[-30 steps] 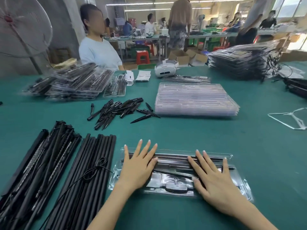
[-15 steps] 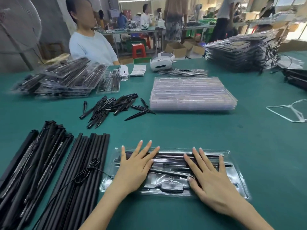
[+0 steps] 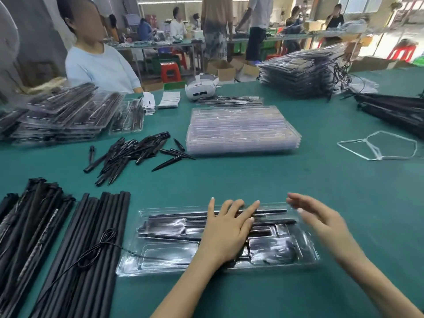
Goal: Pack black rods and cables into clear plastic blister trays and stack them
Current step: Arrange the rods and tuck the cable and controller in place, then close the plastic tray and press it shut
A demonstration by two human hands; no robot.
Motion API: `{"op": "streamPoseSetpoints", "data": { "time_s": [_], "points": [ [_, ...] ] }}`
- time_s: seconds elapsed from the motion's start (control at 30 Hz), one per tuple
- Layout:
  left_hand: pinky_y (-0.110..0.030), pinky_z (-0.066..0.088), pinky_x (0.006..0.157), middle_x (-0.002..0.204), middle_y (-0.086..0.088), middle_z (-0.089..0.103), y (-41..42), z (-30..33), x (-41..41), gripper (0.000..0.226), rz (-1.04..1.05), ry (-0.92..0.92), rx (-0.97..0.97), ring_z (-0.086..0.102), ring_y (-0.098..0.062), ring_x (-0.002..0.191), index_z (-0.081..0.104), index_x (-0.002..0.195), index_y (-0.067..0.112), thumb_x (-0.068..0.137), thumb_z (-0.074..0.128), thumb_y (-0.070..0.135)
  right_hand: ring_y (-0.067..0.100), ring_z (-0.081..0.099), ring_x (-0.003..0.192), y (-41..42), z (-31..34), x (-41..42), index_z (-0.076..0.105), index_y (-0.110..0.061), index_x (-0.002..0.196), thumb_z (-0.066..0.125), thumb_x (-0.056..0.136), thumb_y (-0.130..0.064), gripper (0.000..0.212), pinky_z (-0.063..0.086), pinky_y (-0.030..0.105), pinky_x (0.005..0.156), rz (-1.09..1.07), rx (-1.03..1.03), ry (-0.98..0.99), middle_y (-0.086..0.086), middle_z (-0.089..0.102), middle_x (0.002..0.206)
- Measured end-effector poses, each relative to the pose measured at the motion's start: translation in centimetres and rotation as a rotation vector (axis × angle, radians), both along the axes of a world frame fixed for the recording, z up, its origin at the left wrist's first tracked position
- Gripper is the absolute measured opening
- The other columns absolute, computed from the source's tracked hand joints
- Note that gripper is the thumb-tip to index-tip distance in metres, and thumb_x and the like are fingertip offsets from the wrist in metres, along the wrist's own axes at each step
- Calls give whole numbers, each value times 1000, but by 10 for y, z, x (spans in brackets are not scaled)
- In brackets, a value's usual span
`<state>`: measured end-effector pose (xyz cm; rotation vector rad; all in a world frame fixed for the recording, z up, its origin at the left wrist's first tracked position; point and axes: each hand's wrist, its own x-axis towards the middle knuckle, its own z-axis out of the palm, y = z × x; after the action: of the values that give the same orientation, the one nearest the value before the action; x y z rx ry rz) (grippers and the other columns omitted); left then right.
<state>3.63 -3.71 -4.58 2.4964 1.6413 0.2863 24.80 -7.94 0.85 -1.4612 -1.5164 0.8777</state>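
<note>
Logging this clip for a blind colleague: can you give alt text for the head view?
A left hand rests flat on a clear plastic tray holding black rods, while the right hand hovers open above its right end. Long black rods lie left on the green table.

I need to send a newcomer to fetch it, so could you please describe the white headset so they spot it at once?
Start at the green table and look to its far edge, beyond the flat stack of empty clear plastic trays. The white headset sits there, the only rounded, solid white device among flat trays and black parts.
</note>
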Motion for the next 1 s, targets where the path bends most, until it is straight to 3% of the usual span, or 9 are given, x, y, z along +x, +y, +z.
{"op": "streamPoseSetpoints", "data": {
  "time_s": [0.03, 0.1, 0.17, 0.3, 0.53, 0.7, 0.83, 1.0],
  "points": [
    [-49, -12, 115, 146, 12, 27, 0, 0, 1, 46, 1, -8, -1, 17, -10, 138, 4, 147, 51, 102, 12, 44, 2, 63, 88, -5, -4, 14, 64, -30, 104, 57, 94, -14, 20, 49, 16, 81, -141, 60, -189, -11, 69, 100],
    [-49, -9, 115, 140, 11, 30, 0, 0, 0, 46, -6, -19, 4, 21, -10, 134, 4, 147, 51, 102, 11, 43, 8, 61, 78, -16, -13, 31, 61, -35, 84, 60, 91, -35, 7, 48, 25, 71, -198, -31, -468, -11, 68, 82],
    [-49, -8, 114, 137, 10, 31, 0, 0, -1, 47, -3, -25, 23, 22, -10, 132, 1, 147, 50, 101, 9, 44, -1, 56, 64, -26, -23, 36, 60, -31, 76, 57, 87, -50, 23, 44, 17, 63, -81, -224, -573, -7, 64, 68],
    [-46, -8, 112, 133, 9, 31, -2, 0, -1, 54, 6, -58, 119, 22, -10, 130, -21, 143, 46, 93, -1, 49, -1, 50, 55, -26, -36, 29, 60, -22, 74, 67, 83, -44, 24, 40, 12, 58, -63, -240, -440, -5, 61, 61],
    [-42, -13, 112, 132, 11, 35, -4, 2, -2, 61, 19, -164, 154, 23, -8, 130, -32, 139, 44, 93, 6, 53, 17, 57, 51, -11, -32, 39, 67, 0, 77, 73, 80, -18, 19, 47, 17, 49, -7, -461, 116, 13, 67, 60],
    [-43, -11, 113, 131, 11, 36, -4, 3, -2, 62, 9, -195, 149, 25, -7, 130, -32, 139, 46, 94, 11, 51, 13, 53, 48, -9, -23, 36, 69, -4, 58, 71, 82, -24, 32, 38, 13, 47, 80, -483, 27, 8, 61, 55],
    [-43, -9, 113, 126, 13, 36, -3, 4, -2, 60, 11, -213, 162, 24, -5, 126, -28, 141, 46, 93, 8, 52, 8, 54, 51, -12, -21, 33, 68, -11, 58, 70, 84, -29, 31, 33, 10, 46, 87, -443, -6, 0, 61, 57],
    [-44, -8, 113, 127, 12, 37, -4, 3, -2, 60, 11, -215, 164, 26, -5, 126, -27, 141, 46, 93, 8, 52, 8, 48, 47, -14, -30, 29, 64, -6, 65, 69, 85, -18, 23, 30, 6, 43, 13, -406, 78, 0, 59, 56]
  ]
}}
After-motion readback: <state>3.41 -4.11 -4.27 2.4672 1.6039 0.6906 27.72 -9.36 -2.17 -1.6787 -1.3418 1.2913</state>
